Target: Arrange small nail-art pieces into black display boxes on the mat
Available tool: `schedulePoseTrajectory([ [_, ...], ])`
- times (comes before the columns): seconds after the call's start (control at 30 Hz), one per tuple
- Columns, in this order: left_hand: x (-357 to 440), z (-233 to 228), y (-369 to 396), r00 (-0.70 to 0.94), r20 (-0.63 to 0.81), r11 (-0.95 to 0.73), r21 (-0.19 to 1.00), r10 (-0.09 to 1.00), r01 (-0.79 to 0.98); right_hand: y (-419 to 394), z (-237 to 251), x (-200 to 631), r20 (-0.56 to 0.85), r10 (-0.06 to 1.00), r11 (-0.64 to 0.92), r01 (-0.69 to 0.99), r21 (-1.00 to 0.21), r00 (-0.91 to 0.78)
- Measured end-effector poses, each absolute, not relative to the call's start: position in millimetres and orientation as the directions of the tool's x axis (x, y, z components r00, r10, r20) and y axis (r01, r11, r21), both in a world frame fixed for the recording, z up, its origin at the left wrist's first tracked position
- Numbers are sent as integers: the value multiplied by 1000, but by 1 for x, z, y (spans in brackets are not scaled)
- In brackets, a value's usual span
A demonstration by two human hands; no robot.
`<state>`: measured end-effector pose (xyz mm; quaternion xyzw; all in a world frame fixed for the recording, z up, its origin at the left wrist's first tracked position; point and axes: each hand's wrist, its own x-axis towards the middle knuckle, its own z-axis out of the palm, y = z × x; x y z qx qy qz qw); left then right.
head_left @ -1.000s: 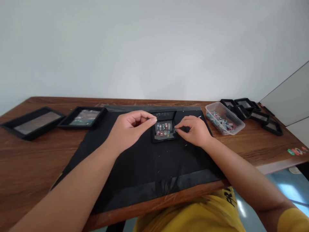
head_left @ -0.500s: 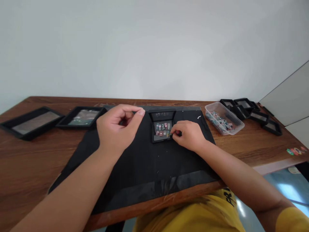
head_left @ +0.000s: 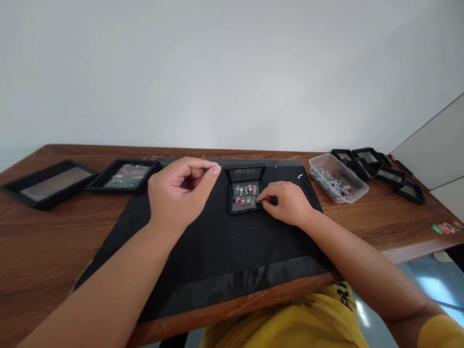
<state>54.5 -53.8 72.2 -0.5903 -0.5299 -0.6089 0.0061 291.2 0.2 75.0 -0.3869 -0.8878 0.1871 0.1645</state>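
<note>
Right hand fingertips pinched at small open case, hinge edge away.

Black letters "FR" show on the yellow shirt at the bottom edge; the rest of the print is cut off

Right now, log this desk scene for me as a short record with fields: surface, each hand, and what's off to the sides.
surface: black rectangular mat on brown wooden table
right hand: fingertips at small open black case of coloured press-on nails, lower right corner
left hand: raised above mat, fingers pinched, grip contents not visible
right side: clear plastic tub of nails, small black cases
left side: two flat black trays
</note>
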Motion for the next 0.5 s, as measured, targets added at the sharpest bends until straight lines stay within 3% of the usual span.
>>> schedulePoseTrajectory([
  [0.23, 55, 72, -54, -290, 723, -438, 635, 627, 636, 1, 75, 282, 134, 781, 599, 672, -435, -610],
  [0.5, 54, 71, -53, -302, 723, -428, 636, 621, 642, -1, 83, 283, 23, 763, 603, 699, -384, -646],
])
